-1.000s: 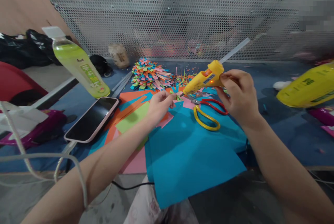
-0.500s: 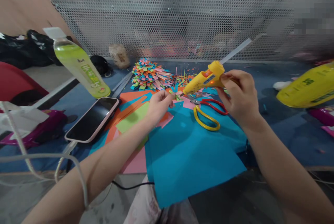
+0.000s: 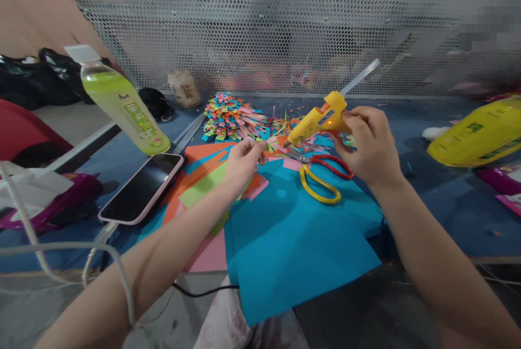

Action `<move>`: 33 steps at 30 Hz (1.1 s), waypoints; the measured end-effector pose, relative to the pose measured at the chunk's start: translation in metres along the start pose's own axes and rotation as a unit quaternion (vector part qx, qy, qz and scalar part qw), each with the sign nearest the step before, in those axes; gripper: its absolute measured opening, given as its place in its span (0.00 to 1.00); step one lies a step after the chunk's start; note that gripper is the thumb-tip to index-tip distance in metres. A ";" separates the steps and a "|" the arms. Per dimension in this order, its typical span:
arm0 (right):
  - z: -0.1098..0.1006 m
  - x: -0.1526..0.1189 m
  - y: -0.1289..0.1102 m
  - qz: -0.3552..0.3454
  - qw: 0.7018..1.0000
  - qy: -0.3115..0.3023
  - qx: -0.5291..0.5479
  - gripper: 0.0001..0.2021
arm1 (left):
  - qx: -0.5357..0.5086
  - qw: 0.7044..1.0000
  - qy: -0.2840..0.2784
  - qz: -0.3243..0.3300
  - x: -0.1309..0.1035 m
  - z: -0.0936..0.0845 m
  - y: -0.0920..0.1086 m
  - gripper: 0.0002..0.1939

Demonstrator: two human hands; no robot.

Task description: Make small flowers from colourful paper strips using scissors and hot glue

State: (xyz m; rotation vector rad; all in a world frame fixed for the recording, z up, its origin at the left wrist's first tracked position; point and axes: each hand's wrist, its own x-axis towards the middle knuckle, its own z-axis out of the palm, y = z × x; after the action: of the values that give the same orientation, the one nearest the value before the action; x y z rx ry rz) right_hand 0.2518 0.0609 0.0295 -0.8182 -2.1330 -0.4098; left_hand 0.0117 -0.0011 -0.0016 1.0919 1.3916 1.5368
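Observation:
My right hand (image 3: 368, 145) is closed around a yellow hot glue gun (image 3: 315, 121). A clear glue stick (image 3: 360, 76) pokes out of its back, an orange light glows on its side, and its nozzle points down and left. My left hand (image 3: 244, 163) pinches a small piece of fringed coloured paper (image 3: 272, 145), partly hidden by the fingers, just left of the nozzle. Scissors (image 3: 321, 183) with one red and one yellow handle lie below the gun on blue paper sheets (image 3: 293, 240). Behind my left hand stands a cone of layered, multicoloured paper fringes (image 3: 228, 118).
A green drink bottle (image 3: 122, 105) and a phone (image 3: 142, 189) with a cable are on the left. Orange paper (image 3: 199, 151) lies under my left forearm's far side. Paper scraps (image 3: 291, 121) litter the back, near a perforated metal panel (image 3: 264, 23). At right is a yellow bottle (image 3: 476, 134).
The glue gun has tilted a little steeper, its glue stick swinging left, while the nozzle stays near my left fingers. More of the fringed paper shows at my left fingertips. The view has shifted slightly.

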 end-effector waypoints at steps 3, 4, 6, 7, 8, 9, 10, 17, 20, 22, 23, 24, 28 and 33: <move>0.014 -0.003 0.019 0.077 0.996 -0.009 -0.045 0.20 | -0.035 0.999 -0.009 0.000 0.001 0.000 -0.001 0.17; 0.021 -0.006 0.028 0.122 0.990 -0.027 -0.066 0.21 | -0.049 0.999 -0.015 -0.005 0.001 0.001 -0.001 0.17; 0.035 -0.015 0.048 0.225 0.967 -0.058 -0.109 0.21 | -0.081 0.996 -0.033 -0.023 0.000 0.002 -0.001 0.18; 0.043 -0.021 0.058 0.273 0.951 -0.076 -0.125 0.21 | -0.095 0.994 -0.043 -0.034 -0.001 0.003 -0.001 0.18; 0.049 -0.026 0.066 0.313 0.936 -0.098 -0.128 0.21 | -0.107 0.992 -0.053 -0.045 -0.002 0.003 0.000 0.18; 0.054 -0.031 0.073 0.340 0.925 -0.115 -0.126 0.21 | -0.116 0.990 -0.063 -0.053 -0.003 0.004 0.000 0.19; 0.057 -0.034 0.077 0.361 0.915 -0.127 -0.125 0.21 | -0.123 0.988 -0.074 -0.058 -0.004 0.004 0.000 0.19; 0.032 -0.011 0.034 0.123 0.985 -0.122 0.003 0.13 | -0.104 0.983 -0.149 -0.028 -0.009 0.006 0.001 0.19; 0.019 0.000 0.004 0.006 0.964 -0.207 0.166 0.10 | -0.074 0.985 -0.152 -0.017 -0.011 0.008 0.003 0.19; 0.017 0.001 -0.009 -0.030 0.951 -0.215 0.219 0.09 | -0.047 0.988 -0.149 -0.003 -0.012 0.009 0.004 0.19; 0.017 0.001 -0.012 -0.045 0.945 -0.219 0.238 0.08 | -0.034 0.988 -0.148 0.006 -0.012 0.009 0.005 0.19; 0.017 0.000 -0.015 -0.057 0.941 -0.220 0.252 0.08 | -0.024 0.989 -0.149 0.013 -0.012 0.009 0.005 0.19; 0.017 0.000 -0.017 -0.089 0.933 -0.209 0.279 0.08 | 0.003 0.989 -0.143 0.030 -0.011 0.008 0.003 0.19; 0.013 0.002 -0.021 -0.089 0.924 -0.229 0.292 0.07 | 0.023 0.988 -0.146 0.045 -0.014 0.010 0.005 0.16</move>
State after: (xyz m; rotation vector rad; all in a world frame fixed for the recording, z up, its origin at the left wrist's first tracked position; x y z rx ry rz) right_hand 0.2292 0.0526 0.0229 -0.3926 -2.5686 0.3662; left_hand 0.0255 -0.0116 0.0021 1.3648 1.1948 1.3476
